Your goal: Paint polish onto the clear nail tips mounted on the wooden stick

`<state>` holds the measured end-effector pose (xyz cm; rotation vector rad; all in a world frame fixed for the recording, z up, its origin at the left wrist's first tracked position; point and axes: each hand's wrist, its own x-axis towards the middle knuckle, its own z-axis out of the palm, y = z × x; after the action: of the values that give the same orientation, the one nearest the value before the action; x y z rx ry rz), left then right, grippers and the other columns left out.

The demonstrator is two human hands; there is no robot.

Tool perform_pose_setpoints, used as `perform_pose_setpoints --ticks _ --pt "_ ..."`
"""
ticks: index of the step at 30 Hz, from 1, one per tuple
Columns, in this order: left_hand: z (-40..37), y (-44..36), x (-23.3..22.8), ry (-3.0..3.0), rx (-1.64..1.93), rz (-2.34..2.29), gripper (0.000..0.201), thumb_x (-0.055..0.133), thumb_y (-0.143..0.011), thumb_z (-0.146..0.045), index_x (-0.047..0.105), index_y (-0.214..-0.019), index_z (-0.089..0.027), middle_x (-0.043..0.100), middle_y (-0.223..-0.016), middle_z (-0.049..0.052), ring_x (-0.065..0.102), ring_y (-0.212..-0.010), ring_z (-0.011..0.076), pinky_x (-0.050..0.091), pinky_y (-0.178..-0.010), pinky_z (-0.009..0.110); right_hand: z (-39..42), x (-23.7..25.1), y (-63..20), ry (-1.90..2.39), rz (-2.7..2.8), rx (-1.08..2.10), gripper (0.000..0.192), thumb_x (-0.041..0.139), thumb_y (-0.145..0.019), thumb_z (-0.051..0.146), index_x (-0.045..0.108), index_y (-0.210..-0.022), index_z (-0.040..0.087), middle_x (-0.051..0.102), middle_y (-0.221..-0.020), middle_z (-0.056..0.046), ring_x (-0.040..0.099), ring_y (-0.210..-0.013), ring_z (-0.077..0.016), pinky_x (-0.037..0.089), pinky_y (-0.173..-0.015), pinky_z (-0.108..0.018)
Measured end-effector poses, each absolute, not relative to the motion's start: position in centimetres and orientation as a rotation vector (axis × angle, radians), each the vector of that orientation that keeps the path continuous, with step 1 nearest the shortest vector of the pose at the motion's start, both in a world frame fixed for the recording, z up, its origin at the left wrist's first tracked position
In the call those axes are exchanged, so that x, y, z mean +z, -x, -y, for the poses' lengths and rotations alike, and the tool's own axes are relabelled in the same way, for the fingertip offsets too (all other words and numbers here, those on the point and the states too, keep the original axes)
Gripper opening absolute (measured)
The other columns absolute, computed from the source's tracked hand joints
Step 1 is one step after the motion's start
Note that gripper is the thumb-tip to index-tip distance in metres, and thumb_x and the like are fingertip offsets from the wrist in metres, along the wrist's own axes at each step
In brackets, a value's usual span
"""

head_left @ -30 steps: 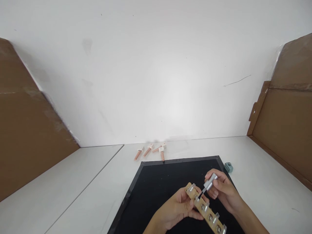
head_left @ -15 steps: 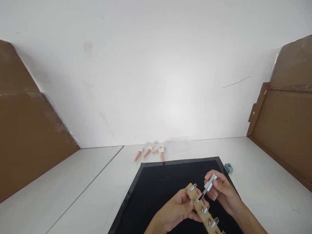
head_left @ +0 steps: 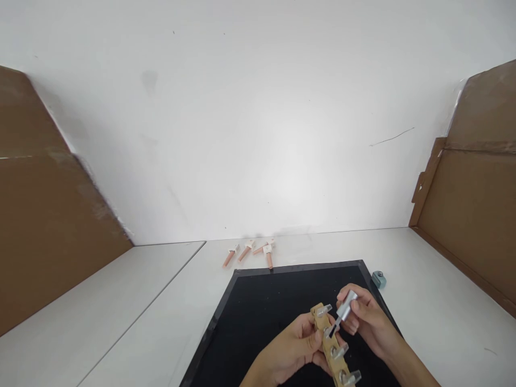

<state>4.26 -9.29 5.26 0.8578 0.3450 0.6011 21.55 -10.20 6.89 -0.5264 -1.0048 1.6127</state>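
Note:
My left hand [head_left: 292,348] grips a tan wooden strip [head_left: 331,344] that carries a row of small clear and metal pieces, held over the black mat [head_left: 266,312]. My right hand [head_left: 365,320] pinches a silver cap with a thin dark brush [head_left: 343,313]; the brush tip touches the strip near its upper end. Both hands sit at the bottom centre of the view, close together, wrists cut off by the frame edge.
Several small pink tubes with white tops [head_left: 250,251] lie on the white table [head_left: 121,322] behind the mat. A small grey-green object [head_left: 378,279] sits by the mat's right corner. Brown cardboard panels [head_left: 467,215] stand at both sides, with a white wall behind.
The wooden strip has turned more upright and slid a little lower in the view. The right hand with the silver brush cap shifted slightly down and left with it.

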Motion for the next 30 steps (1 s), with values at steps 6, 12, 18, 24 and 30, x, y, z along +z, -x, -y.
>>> perform_pose_setpoints --ticks 6,12,18,24,30 --pt "9.45 -4.29 5.55 -0.865 0.598 -0.385 0.043 0.081 -0.058 -0.047 0.071 -0.085 -0.015 0.072 -0.068 0.004 0.066 -0.059 0.0097 0.049 -0.056 0.016 10.29 7.00 -21.54 0.541 1.005 1.598 0.025 0.079 -0.071 0.042 0.075 -0.076 0.019 0.042 -0.045 0.007 0.031 -0.041 -0.0052 0.029 -0.042 -0.017" --pt "9.42 -4.11 5.52 -0.865 0.607 -0.381 0.043 0.081 -0.059 -0.047 0.071 -0.085 -0.014 0.071 -0.064 0.004 0.062 -0.054 0.0082 0.047 -0.055 0.016 10.20 7.12 -21.60 0.552 1.001 1.590 0.025 0.079 -0.070 0.042 0.074 -0.076 0.018 0.040 -0.044 0.008 0.030 -0.041 -0.0053 0.029 -0.042 -0.018" --pt "9.35 -3.99 5.04 -0.823 0.613 -0.363 0.040 0.082 -0.060 -0.043 0.070 -0.087 -0.016 0.073 -0.069 0.005 0.067 -0.062 0.0103 0.047 -0.055 0.016 10.20 7.15 -21.60 0.560 0.994 1.583 0.026 0.079 -0.070 0.043 0.074 -0.076 0.018 0.039 -0.043 0.008 0.030 -0.041 -0.0056 0.029 -0.043 -0.019" --pt "9.31 -4.00 5.03 -0.807 0.616 -0.341 0.038 0.081 -0.061 -0.041 0.069 -0.088 -0.017 0.074 -0.072 0.005 0.069 -0.063 0.0120 0.052 -0.060 0.021 10.12 7.16 -21.63 0.562 0.974 1.568 0.026 0.079 -0.070 0.043 0.074 -0.076 0.019 0.038 -0.043 0.008 0.030 -0.041 -0.0058 0.029 -0.043 -0.019" --pt "9.43 -3.97 5.14 -0.786 0.618 -0.334 0.036 0.081 -0.061 -0.038 0.069 -0.088 -0.018 0.075 -0.077 0.004 0.070 -0.065 0.0127 0.053 -0.060 0.022 10.18 7.03 -21.65 0.579 0.945 1.562 0.027 0.079 -0.069 0.044 0.072 -0.076 0.019 0.037 -0.043 0.009 0.029 -0.041 -0.0059 0.028 -0.043 -0.019"
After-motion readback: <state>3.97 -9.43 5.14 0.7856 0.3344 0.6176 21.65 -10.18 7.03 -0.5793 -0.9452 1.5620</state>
